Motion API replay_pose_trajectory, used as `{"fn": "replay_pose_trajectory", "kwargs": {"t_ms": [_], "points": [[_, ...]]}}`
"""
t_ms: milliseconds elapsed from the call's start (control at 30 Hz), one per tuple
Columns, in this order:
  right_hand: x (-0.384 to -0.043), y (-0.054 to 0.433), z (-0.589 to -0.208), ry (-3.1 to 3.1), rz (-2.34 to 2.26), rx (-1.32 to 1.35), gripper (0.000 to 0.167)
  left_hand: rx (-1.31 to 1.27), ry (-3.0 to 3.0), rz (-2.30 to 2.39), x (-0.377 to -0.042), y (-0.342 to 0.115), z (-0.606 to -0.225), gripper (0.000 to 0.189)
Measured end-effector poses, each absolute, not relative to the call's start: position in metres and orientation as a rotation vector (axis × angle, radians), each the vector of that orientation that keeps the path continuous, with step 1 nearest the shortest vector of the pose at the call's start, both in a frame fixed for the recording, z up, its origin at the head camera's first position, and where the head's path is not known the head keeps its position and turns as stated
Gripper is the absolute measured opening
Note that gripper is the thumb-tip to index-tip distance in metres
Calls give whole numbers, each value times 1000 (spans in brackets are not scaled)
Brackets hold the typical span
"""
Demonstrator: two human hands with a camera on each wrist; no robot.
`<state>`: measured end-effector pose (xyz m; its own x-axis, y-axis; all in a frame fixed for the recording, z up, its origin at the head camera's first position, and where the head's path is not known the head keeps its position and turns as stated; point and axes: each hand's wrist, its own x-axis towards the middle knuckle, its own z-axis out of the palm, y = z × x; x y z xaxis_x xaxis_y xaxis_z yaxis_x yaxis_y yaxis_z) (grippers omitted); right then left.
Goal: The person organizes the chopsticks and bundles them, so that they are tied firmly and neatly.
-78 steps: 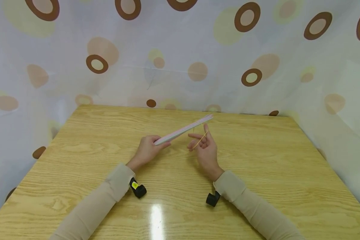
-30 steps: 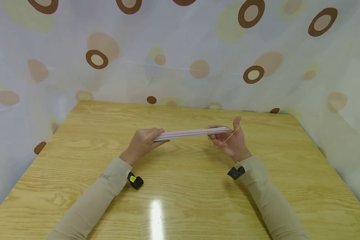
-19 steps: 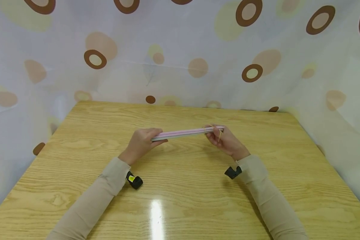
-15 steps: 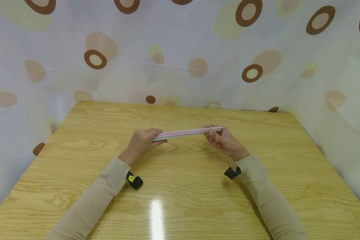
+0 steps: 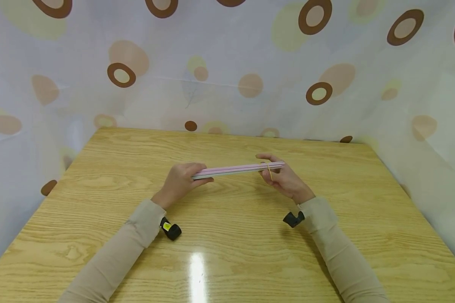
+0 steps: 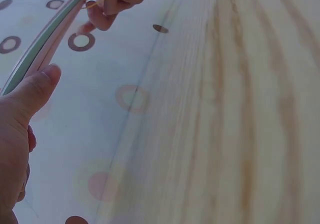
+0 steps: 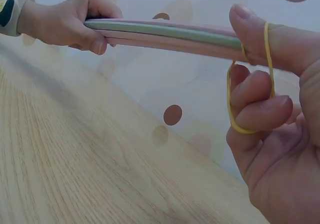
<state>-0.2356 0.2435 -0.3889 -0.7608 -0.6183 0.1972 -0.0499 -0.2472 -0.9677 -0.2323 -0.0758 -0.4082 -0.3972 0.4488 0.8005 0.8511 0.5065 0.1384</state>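
My left hand (image 5: 178, 182) grips the left end of a bundle of slim pink and pale green chopsticks (image 5: 231, 170), held nearly level above the table. At the bundle's right end is my right hand (image 5: 288, 181), with a yellow rubber band (image 7: 230, 102) stretched over its thumb and curled fingers. The band also loops round the chopsticks near that end, as the right wrist view shows. My right index finger (image 5: 265, 156) reaches out behind the bundle. In the left wrist view my left thumb (image 6: 42, 82) presses along the sticks; their far ends are cut off there.
Below the hands lies a wood-grain table (image 5: 227, 235) with a bright light reflection near its front. A pale curtain (image 5: 227, 54) with brown and beige rings hangs round the back and sides. A small black camera sits on each wrist (image 5: 170, 229).
The right hand moved right to the bundle's end, and the rubber band now loops round the chopsticks. The thumb folded in from its raised pose; the index finger has since straightened. The left hand kept its grip.
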Motion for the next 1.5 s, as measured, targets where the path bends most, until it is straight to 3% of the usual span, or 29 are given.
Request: {"fn": "replay_pose_trajectory", "kwargs": {"t_ms": [167,333,500,633,1067,1267,1500], "points": [[-236,244,-391,1629,-2080,-799,34,-1054,-2043,-821,-230,-71,-410,32],[-236,240,-390,1723,-2089,-660,9,-1010,-2084,-869,-230,-71,-412,29],[-236,229,-388,1866,-2077,-417,19,-936,-2144,-888,-228,-75,-414,28],[-235,220,-388,1896,-2090,-294,15,-888,-2155,-903,-226,-77,-416,28],[-235,212,-392,2329,-2142,-206,14,-756,-2275,-1052,-223,-68,-412,25],[-234,204,-395,2519,-2007,-480,24,-640,-2351,-1174,-223,-67,-409,25],[-233,201,-402,2707,-1796,-833,23,-508,-2402,-1340,-222,-63,-411,28]]}}
